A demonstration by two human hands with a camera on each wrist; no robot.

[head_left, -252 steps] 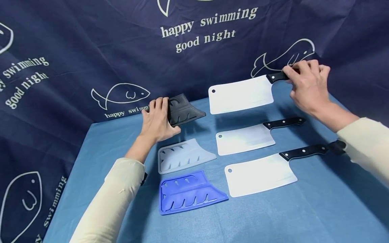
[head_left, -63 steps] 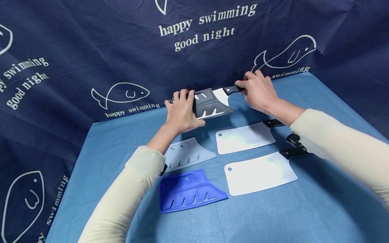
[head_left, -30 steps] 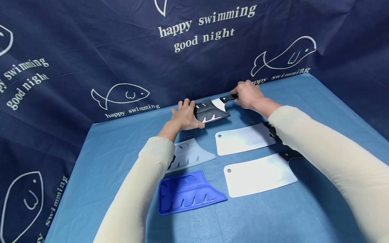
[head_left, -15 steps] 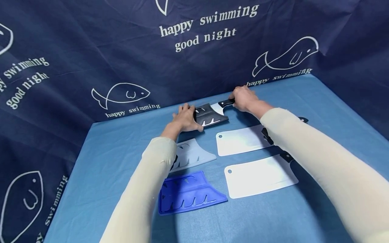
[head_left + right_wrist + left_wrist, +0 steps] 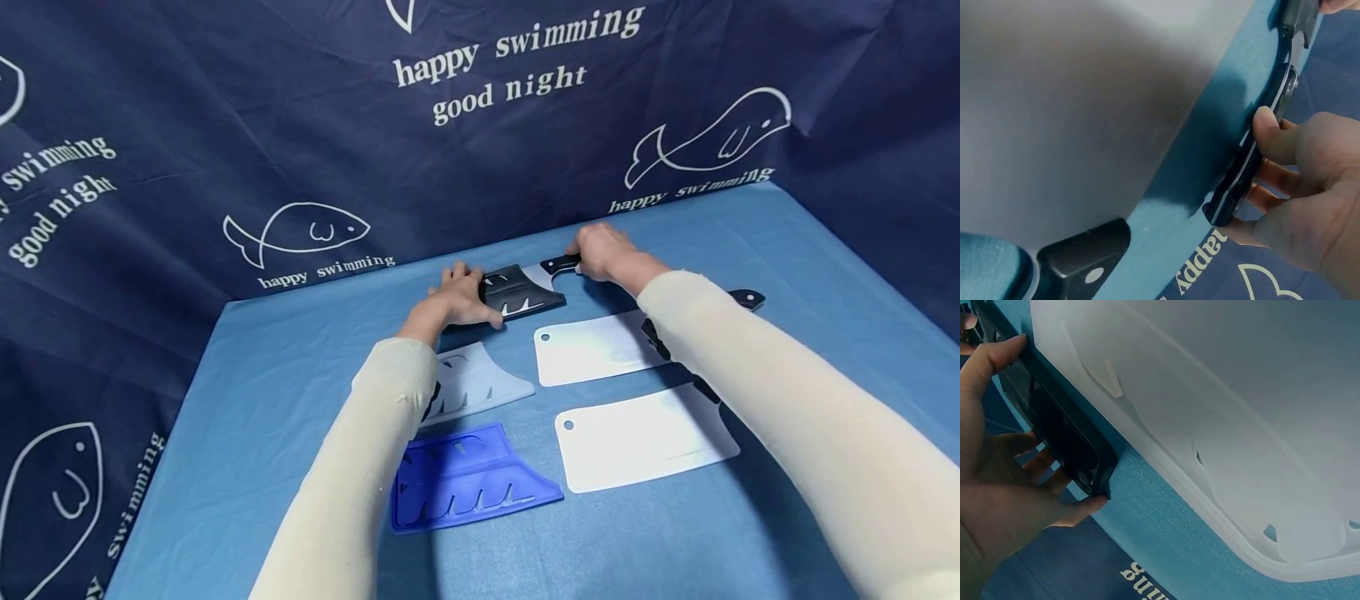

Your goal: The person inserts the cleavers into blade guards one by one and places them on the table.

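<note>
At the back of the table a cleaver point(image 5: 537, 276) has most of its blade inside a black knife sheath point(image 5: 517, 293). My left hand point(image 5: 459, 298) grips the sheath's closed end, thumb on the near edge and fingers on the far one. In the left wrist view the black sheath point(image 5: 1063, 428) stands close over the cloth. My right hand point(image 5: 602, 250) holds the cleaver's black handle point(image 5: 1241, 169) between thumb and fingers. A strip of bare blade shows between sheath and handle. In front lie a whitish sheath point(image 5: 483, 383), partly behind my left sleeve, and a blue sheath point(image 5: 472, 483).
Two more cleavers lie flat, the middle one point(image 5: 592, 352) and the nearest one point(image 5: 645, 442); my right sleeve point(image 5: 750, 383) covers parts of their handles. Blue cloth point(image 5: 285, 358) covers the table, and a dark printed curtain point(image 5: 480, 175) hangs behind it.
First apart in my two hands, the cleaver's blade went into the black sheath. Since then both hands have lowered the pair towards the table and slightly nearer. The other sheaths and cleavers have stayed put.
</note>
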